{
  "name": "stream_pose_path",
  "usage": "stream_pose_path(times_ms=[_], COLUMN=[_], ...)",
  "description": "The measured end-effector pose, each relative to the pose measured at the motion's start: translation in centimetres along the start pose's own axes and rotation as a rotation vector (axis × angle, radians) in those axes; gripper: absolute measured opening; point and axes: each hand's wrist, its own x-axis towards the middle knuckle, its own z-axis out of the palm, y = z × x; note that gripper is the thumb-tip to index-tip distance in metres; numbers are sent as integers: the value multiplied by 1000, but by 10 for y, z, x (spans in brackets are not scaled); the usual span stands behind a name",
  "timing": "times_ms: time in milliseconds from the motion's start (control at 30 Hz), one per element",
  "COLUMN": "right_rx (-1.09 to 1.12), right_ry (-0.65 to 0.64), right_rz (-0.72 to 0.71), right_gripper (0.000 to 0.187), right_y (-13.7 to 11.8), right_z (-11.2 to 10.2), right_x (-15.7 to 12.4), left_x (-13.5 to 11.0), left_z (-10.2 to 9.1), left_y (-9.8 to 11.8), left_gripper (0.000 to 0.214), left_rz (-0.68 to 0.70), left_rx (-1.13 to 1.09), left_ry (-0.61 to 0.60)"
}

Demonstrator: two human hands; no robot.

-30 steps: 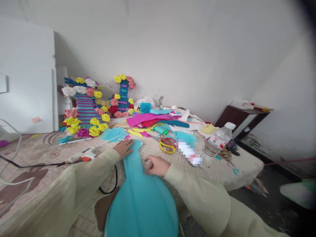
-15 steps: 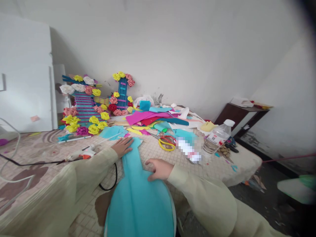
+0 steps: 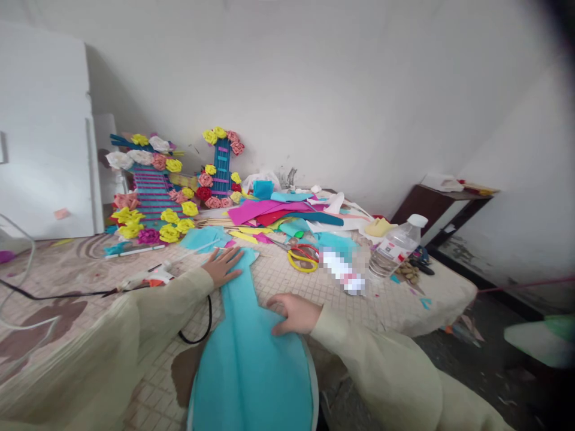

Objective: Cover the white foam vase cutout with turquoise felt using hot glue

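While the left hand [image 3: 223,265] lies open on the 11 o'clock tip of the turquoise sheet [image 3: 251,365] and the right hand [image 3: 294,312] rests open at 1 o'clock, even outward pressure would flatten it against the table [image 3: 67,287].

- Turquoise guitar-shaped sheet [image 3: 251,365]: matt and smooth, soft like felt or craft foam; which of the two cannot be told.
- Bench cover [image 3: 309,286]: matt cloth printed with a small tile pattern.
- Scissors [image 3: 303,258], at 1 o'clock from the sheet: glossy yellow and red plastic handles.
- Bottle [image 3: 395,246], at 2 o'clock: clear, shiny plastic with a white cap.
- Yellow roses [image 3: 173,218], at 11 o'clock: matt, paper-like rolled strips.
- Side table [image 3: 442,206]: dark, smooth wood.
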Motion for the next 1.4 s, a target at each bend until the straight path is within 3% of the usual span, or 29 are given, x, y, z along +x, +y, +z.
stream_pose_path(times_ms=[100,233,333,467,533,767,1133,1400], right_rx=[-222,-557,-603,-571,-556,-527,-517,-504], right_ry=[71,246,278,85,6,-11,-71,-34], right_rz=[-8,21,-249,-692,-787,-739,-590,-610], right_gripper=[64,40,33,51,58,66,89,72], right_y=[-3,-21,-36,-47,-47,-42,-19,-30], right_z=[1,8,13,24,33,59,57,72], right_x=[-13,-35,-43,-34,-28,-28,-49,-69], left_x=[0,0,0,1,2,2,3,1], left_z=[1,1,1,0,-1,0,3,1], left_y=[0,1,1,2,3,4,3,3], left_gripper=[59,60,59,58,58,58,59,57], left_rz=[5,9,11,11,6,-2,-10,-13], left_rx=[20,45,59,79,86,85,65,60], left_ry=[0,4,2,-6,-15,-13,-8,12])
